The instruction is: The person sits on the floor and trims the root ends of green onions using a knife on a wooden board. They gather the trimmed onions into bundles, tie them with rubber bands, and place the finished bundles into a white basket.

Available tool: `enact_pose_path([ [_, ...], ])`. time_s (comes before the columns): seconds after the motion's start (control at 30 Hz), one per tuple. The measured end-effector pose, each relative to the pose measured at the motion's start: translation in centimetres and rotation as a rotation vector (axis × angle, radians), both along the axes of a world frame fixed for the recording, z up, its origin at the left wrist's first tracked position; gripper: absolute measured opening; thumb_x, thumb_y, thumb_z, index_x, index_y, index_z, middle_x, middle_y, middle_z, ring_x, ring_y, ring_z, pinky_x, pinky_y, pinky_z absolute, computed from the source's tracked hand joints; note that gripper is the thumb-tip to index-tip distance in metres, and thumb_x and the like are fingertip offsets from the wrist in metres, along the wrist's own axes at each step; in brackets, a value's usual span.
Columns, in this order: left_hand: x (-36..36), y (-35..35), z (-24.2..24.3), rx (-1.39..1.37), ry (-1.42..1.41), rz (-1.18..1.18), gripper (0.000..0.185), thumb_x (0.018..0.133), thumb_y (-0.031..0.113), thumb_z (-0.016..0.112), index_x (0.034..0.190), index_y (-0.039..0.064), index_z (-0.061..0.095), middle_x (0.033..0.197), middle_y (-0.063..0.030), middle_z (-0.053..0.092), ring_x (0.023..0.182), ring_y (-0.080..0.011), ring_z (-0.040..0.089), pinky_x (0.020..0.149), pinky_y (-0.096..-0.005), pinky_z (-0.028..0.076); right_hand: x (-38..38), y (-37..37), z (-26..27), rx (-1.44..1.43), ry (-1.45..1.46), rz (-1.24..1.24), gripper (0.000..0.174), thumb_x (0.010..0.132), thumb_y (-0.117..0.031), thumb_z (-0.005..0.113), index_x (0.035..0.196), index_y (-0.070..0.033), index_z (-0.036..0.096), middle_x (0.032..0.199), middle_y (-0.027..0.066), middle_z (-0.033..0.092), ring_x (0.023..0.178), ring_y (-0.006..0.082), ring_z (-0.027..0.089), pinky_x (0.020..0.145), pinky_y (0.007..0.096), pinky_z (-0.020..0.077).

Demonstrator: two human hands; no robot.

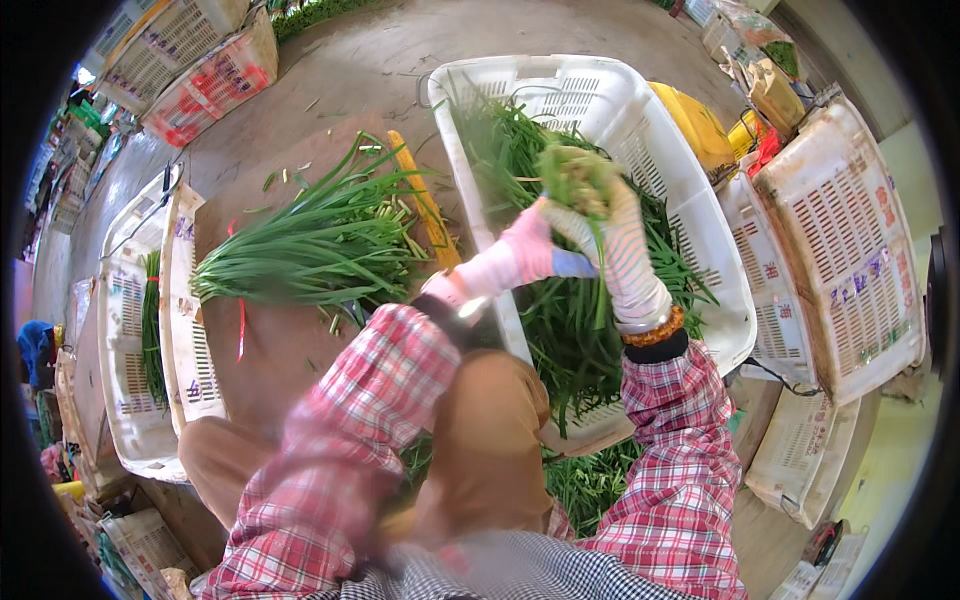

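Note:
Both my hands wear striped knit work gloves and meet over a white plastic crate (682, 217) holding loose, long green leaves (555, 337). My right hand (619, 217) is closed around a blurred clump of green stalks (577, 180), with a few leaves hanging below it. Beside it, my left hand (544, 240) reaches in from the left, its fingers near the clump; whether they grip it is not plain. On the ground to the left lies a bundle of garlic-chive-like greens (322, 247), its pale ends to the left, with a red tie (241, 330) beneath.
A yellow strip (424, 199) lies between bundle and crate. Another white crate (135, 375) at left holds a tied bundle (152, 330). Stacked crates (847, 262) stand at right, a yellow container (694, 127) behind the middle crate. More cut greens (592, 480) lie near my knees.

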State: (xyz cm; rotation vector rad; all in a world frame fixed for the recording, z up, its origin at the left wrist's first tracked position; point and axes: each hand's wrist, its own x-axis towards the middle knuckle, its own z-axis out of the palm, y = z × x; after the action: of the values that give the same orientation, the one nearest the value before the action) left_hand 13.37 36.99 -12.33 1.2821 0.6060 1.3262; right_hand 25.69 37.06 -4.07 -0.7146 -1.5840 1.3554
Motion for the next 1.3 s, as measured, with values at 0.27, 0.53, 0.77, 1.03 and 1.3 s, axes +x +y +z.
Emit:
enact_pose_path([
  [0.27,-2.6,-3.3,-0.2,-0.189,-0.162,0.088,0.066,0.082,0.003,0.069,0.143,0.004,0.043,0.128,-0.0048,0.058,0.117,-0.0157,0.054,0.102,-0.0324,0.044,1.7,17.0,-7.5,-0.129,-0.030,-0.193,0.056,0.095,-0.040,0.056,0.137,-0.003,0.051,0.132,0.0141,0.057,0.125,0.0254,0.051,0.107,0.0382,0.0377],
  [0.53,-1.5,-2.3,-5.0,0.111,0.312,0.380,0.049,0.077,0.027,0.073,0.123,0.016,0.062,0.115,-0.0074,0.059,0.111,-0.0311,0.052,0.098,-0.0404,0.042,-0.3,25.5,-21.6,0.028,-1.239,-0.341,0.054,0.088,-0.032,0.065,0.136,-0.008,0.053,0.127,0.0202,0.061,0.119,0.0333,0.058,0.101,0.0369,0.0443],
  [0.77,-2.3,-3.0,-0.6,-0.223,-0.053,0.198,0.066,0.071,0.016,0.082,0.129,0.004,0.054,0.119,-0.0078,0.058,0.113,-0.0199,0.053,0.100,-0.0367,0.042,0.9,25.4,-20.5,-0.025,-1.111,-0.365,0.062,0.077,-0.039,0.075,0.129,-0.010,0.059,0.123,0.0180,0.065,0.115,0.0321,0.061,0.098,0.0376,0.0466],
  [1.03,-1.9,-2.4,-1.1,-0.183,-0.059,0.203,0.064,0.076,-0.003,0.072,0.135,0.001,0.049,0.125,-0.0080,0.059,0.115,-0.0185,0.055,0.100,-0.0330,0.044,4.0,20.7,-14.1,0.127,-0.655,-0.426,0.027,0.089,-0.026,0.070,0.107,-0.007,0.071,0.095,0.0127,0.072,0.083,0.0193,0.065,0.079,0.0315,0.0490],
  [1.3,-1.7,-2.4,0.5,-0.308,-0.073,0.193,0.052,0.081,0.004,0.075,0.128,0.001,0.055,0.119,-0.0035,0.063,0.106,-0.0148,0.059,0.092,-0.0319,0.048,2.2,4.7,-0.2,0.225,-0.490,-0.173,0.029,0.099,-0.026,0.058,0.109,0.000,0.066,0.101,0.0128,0.066,0.089,0.0176,0.059,0.082,0.0328,0.0470],
])
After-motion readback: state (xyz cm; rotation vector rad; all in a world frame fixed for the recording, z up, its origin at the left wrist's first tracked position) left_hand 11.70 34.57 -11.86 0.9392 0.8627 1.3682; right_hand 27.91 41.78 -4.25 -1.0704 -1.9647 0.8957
